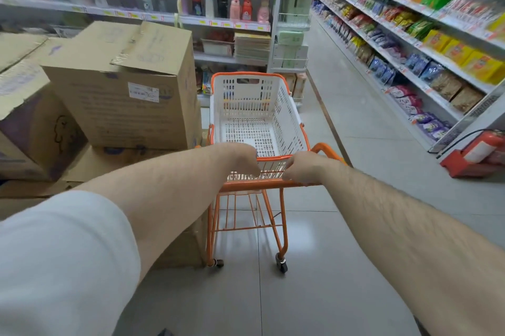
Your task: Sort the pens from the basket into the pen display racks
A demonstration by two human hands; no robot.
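1. The left hand (241,159) was curled over the left end of the orange cart's (247,226) push bar (262,185), knuckles up, fingers wrapped round the bar and mostly hidden beneath the hand.
2. The right hand (302,169) gripped the same bar toward its right end, fingers folded round it; the two hands sat near each other, with a short stretch of bare bar between them.
3. The white basket (289,117), trimmed in orange, sat on the cart's top frame, just beyond the hands. Its slotted floor showed through, and no pens could be made out inside it.
4. The cart stood on grey floor tiles (341,253), its rear castors visible under the wire frame.
5. Stacked cardboard boxes (123,84) stood just beside the cart's left side, the nearest box touching or almost touching the basket's left wall; which, I could not tell.
6. Behind the basket, shelves held drink bottles (240,9) in pink, red and black, blurred by motion.
7. Along the right ran a long shelf of packaged snacks (410,43), well apart from the cart.
8. A red fire extinguisher (483,150) lay in a red stand at the foot of that shelf.
9. A white sleeve (60,262) covered the left upper arm; both forearms were bare.
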